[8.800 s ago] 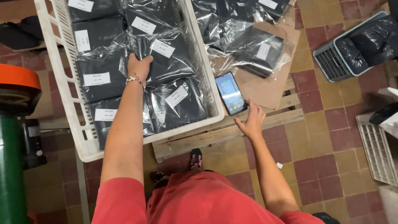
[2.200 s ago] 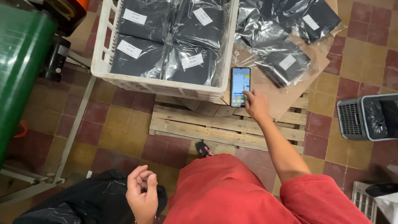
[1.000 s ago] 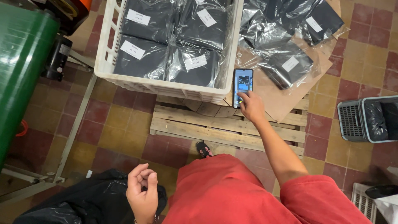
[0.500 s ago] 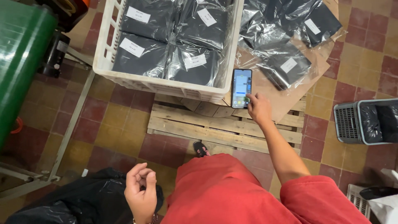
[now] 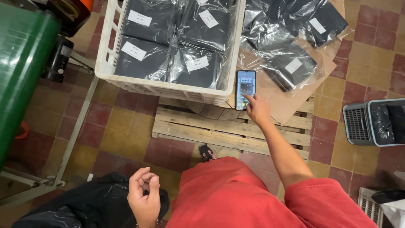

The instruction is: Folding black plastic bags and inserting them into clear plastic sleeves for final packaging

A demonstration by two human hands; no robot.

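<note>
My right hand [image 5: 257,110] reaches forward over the wooden pallet [image 5: 228,131], its index fingertip on the lit screen of a smartphone [image 5: 245,86]. The phone lies flat on brown cardboard [image 5: 291,105], right beside the white plastic crate [image 5: 168,88]. The crate holds several black garments in clear bags with white labels [image 5: 190,67]. More such bags [image 5: 291,67] lie loose on the cardboard. My left hand [image 5: 143,196] hangs low by my red shirt with its fingers curled in and nothing in it, above a black plastic bag [image 5: 88,207].
A green machine [image 5: 21,71] with a metal frame [image 5: 71,139] stands at the left. A grey basket [image 5: 373,122] with dark bagged items sits on the tiled floor at the right. My shoe tip [image 5: 206,152] shows at the pallet's near edge.
My left hand has left the crate's bags and dropped to my side. My right hand has stayed at the phone, shifting slightly. The view has swung left.
</note>
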